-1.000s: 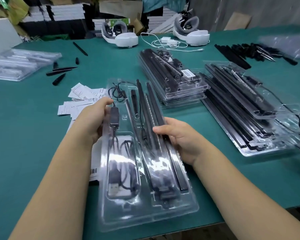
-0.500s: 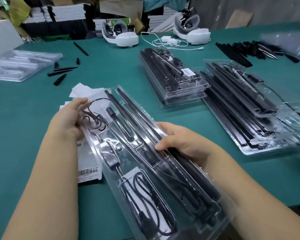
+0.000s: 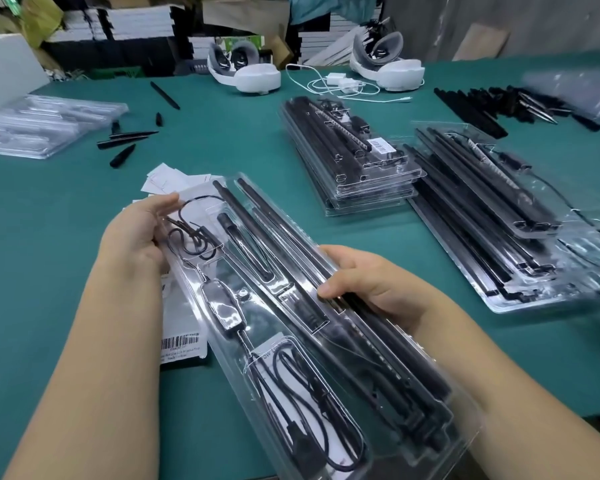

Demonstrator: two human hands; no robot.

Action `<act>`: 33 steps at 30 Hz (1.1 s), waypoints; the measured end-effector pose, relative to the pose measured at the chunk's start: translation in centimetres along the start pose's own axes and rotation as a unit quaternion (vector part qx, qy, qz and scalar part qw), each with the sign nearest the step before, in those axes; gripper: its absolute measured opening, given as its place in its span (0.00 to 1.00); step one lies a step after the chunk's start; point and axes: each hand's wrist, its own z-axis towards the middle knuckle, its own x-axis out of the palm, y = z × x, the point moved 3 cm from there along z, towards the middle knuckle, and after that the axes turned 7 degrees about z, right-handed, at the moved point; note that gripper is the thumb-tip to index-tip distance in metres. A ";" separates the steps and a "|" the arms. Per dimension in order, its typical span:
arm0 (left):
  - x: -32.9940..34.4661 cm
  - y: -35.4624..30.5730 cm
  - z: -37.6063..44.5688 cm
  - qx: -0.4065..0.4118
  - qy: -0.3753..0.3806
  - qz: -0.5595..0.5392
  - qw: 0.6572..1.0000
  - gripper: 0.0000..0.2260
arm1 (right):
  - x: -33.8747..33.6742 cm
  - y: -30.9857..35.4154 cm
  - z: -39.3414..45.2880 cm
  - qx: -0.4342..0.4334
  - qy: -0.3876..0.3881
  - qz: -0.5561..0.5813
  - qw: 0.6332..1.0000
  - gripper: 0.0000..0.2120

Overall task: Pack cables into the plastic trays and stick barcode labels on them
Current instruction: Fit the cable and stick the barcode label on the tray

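Clear plastic tray [image 3: 326, 341], cable [image 3: 291, 393] inside, held tilted above table [image 3: 66, 271]. Left hand [image 3: 136, 233] fingers clamped on far corner; right hand [image 3: 371, 285] fingers clamped on right edge. Risk: slanted, flexing tray could spill loose cable coils [image 3: 191, 237].

Seen held slantwise over the green table [image 3: 49, 216]: a clear plastic tray [image 3: 291, 382] of black cable [image 3: 291, 403] and bars, gripped at its far corner by the left hand [image 3: 136, 233], at its right edge by the right hand [image 3: 371, 289], barcode labels [image 3: 181, 341] beneath.
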 end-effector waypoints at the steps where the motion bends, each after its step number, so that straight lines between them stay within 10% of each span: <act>1: 0.1 0.0 -0.2 -0.001 0.002 -0.006 1.000 0.07 | -0.1 0.0 0.0 0.000 0.001 0.000 1.000 0.25; 7: 0.2 0.2 -0.4 -0.011 0.004 -0.025 1.000 0.10 | -0.4 0.1 0.3 -0.035 -0.016 0.008 0.999 0.26; 11: -0.4 -0.1 0.5 0.047 -0.081 0.149 0.984 0.14 | -1.5 0.6 0.3 -0.080 -0.109 0.018 0.991 0.19; 17: -0.2 0.5 1.2 0.156 -0.116 0.543 0.817 0.10 | -3.0 1.0 0.4 -0.092 -0.246 -0.136 0.955 0.32; 21: 0.2 1.3 1.2 0.155 -0.102 0.565 0.804 0.24 | -2.6 0.8 0.5 -0.084 -0.238 -0.157 0.955 0.32; 33: -0.2 -0.1 -1.2 0.079 0.012 0.635 0.768 0.22 | -2.1 -0.3 1.1 -0.070 -0.260 -0.249 0.930 0.38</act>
